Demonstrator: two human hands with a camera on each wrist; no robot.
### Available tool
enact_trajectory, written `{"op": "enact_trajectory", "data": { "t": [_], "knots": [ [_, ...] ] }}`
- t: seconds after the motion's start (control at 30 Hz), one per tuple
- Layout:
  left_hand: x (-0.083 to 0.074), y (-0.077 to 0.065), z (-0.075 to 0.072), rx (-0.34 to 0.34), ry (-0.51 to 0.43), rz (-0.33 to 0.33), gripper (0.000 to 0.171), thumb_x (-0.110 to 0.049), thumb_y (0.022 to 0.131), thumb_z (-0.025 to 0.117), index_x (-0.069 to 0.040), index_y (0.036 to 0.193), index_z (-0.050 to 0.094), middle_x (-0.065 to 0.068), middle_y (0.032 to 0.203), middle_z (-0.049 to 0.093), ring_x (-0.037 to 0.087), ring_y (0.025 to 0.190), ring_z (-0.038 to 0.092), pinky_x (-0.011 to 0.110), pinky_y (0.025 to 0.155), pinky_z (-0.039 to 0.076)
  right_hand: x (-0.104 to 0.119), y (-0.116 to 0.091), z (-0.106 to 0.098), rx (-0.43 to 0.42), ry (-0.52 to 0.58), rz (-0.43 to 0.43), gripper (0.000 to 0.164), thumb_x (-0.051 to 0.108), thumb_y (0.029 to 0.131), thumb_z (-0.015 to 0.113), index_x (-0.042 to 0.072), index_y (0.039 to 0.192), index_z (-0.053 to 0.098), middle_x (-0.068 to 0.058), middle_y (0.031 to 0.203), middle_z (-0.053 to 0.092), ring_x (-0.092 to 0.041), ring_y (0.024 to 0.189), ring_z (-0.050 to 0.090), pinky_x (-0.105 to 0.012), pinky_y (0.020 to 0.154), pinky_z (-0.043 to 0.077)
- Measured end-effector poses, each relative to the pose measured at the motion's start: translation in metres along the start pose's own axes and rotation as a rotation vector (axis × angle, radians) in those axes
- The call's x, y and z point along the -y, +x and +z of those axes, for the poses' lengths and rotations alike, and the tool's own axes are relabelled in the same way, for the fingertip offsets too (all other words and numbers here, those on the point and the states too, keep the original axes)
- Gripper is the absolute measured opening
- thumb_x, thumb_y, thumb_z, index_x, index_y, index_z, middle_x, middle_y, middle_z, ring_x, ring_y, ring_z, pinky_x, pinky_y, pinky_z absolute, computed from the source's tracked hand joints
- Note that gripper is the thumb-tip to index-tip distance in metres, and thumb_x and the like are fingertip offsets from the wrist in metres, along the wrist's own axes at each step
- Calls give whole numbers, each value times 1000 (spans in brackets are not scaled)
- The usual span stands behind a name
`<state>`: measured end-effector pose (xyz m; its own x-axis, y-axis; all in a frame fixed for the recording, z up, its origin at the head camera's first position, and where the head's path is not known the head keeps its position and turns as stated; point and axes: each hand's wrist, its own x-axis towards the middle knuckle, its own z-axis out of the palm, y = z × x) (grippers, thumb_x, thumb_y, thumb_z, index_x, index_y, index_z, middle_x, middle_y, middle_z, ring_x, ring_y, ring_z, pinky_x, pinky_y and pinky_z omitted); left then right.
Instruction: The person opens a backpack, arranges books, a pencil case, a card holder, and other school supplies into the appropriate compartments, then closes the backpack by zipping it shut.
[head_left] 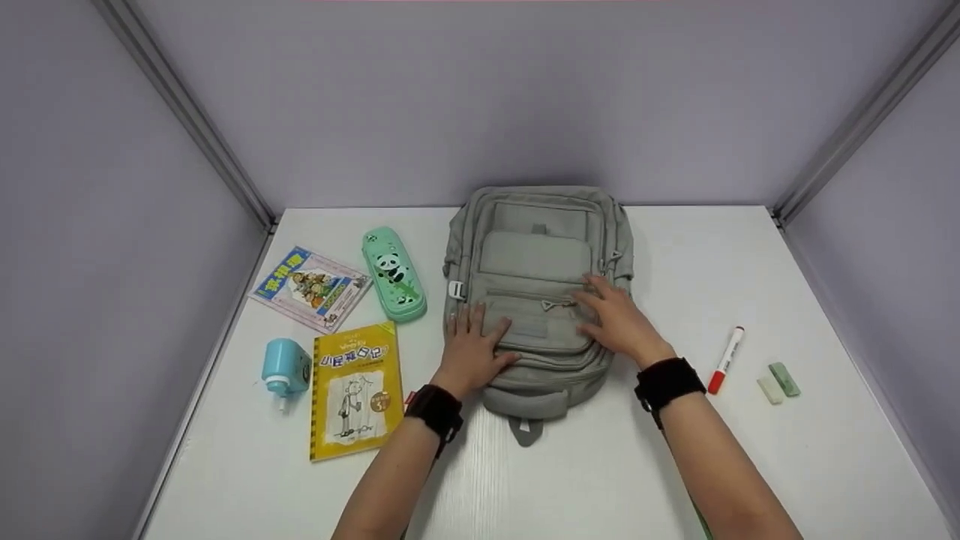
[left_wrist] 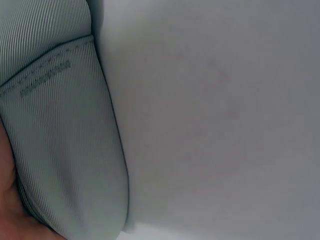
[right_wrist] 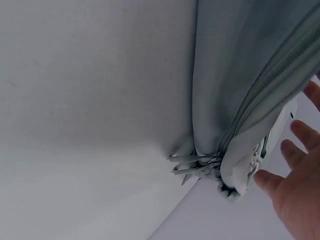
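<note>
A grey-green backpack [head_left: 536, 255] lies flat on the white table, its top handle toward the person. My left hand [head_left: 471, 352] rests on the lower left of its front with fingers spread. On the right side, my right hand [head_left: 619, 319] touches the front near a zipper pull [head_left: 555, 304], fingers extended. In the left wrist view, the backpack's ribbed fabric [left_wrist: 65, 140] fills the left side, with part of the left hand [left_wrist: 15, 200] at the edge. The right wrist view shows the right hand [right_wrist: 300, 175] beside the bag's side [right_wrist: 230, 75].
Left of the backpack lie a green panda pencil case [head_left: 394, 274], a pink picture book [head_left: 311, 289], a yellow book [head_left: 356, 390] and a blue bottle [head_left: 285, 366]. To the right are a red-capped marker [head_left: 726, 360] and two erasers [head_left: 784, 379]. Partition walls [head_left: 525, 97] enclose the table.
</note>
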<state>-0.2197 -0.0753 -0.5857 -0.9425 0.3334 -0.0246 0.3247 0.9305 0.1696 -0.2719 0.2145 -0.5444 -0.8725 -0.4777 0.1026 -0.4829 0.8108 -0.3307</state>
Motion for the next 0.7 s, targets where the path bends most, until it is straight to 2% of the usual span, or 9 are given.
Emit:
{"op": "enact_trajectory", "data": {
  "t": [0.07, 0.13, 0.2, 0.27, 0.37, 0.5, 0.7],
  "knots": [
    [-1, 1, 0, 7, 1, -12, 71, -70, 93, 37, -32, 153, 36, 20, 160, 15, 47, 144, 11, 61, 112, 12, -10, -2, -5, -123, 22, 49, 50, 15, 94, 68, 3, 139, 53, -22, 152, 32, -42, 137, 33, -58, 107, 29],
    [-3, 2, -1, 14, 4, -24, 70, -71, 93, 37, -33, 153, 35, 20, 160, 16, 46, 145, 11, 61, 112, 13, -22, -4, -9, -239, 35, 135, 46, 7, 95, 62, -2, 138, 50, -25, 148, 36, -45, 130, 40, -59, 99, 38],
    [-4, 2, -2, 22, 3, -30, 70, -71, 93, 37, -34, 153, 35, 20, 160, 16, 46, 145, 11, 61, 112, 13, -34, -9, -10, -295, 67, 258, 43, 2, 96, 54, -5, 138, 48, -27, 144, 39, -46, 124, 45, -59, 89, 43],
    [-4, 3, -3, 28, -3, -36, 70, -71, 93, 37, -34, 153, 35, 20, 160, 15, 46, 145, 10, 61, 112, 13, -44, -12, -9, -287, 114, 367, 44, -1, 94, 48, -7, 138, 46, -28, 141, 41, -48, 120, 47, -59, 83, 45],
    [-3, 4, -5, 27, -29, -40, 70, -71, 93, 39, -34, 153, 36, 20, 160, 16, 46, 144, 11, 62, 112, 12, -58, -15, -2, -203, 211, 456, 49, -3, 91, 43, -10, 140, 42, -31, 141, 41, -48, 124, 44, -58, 93, 42],
    [-3, 6, -5, 25, -49, -43, 70, -70, 93, 40, -34, 152, 37, 19, 160, 16, 47, 144, 11, 62, 112, 12, -67, -15, 9, -110, 317, 449, 52, -1, 90, 47, -14, 139, 40, -35, 138, 43, -49, 129, 40, -54, 106, 32],
    [-5, 5, -1, -2, -56, -54, 68, -68, 93, 43, -33, 151, 40, 19, 159, 19, 47, 144, 13, 64, 110, 15, -67, -15, 17, -99, 365, 431, 43, 1, 92, 51, -18, 131, 47, -36, 128, 50, -49, 121, 47, -55, 102, 37]
  ]
}}
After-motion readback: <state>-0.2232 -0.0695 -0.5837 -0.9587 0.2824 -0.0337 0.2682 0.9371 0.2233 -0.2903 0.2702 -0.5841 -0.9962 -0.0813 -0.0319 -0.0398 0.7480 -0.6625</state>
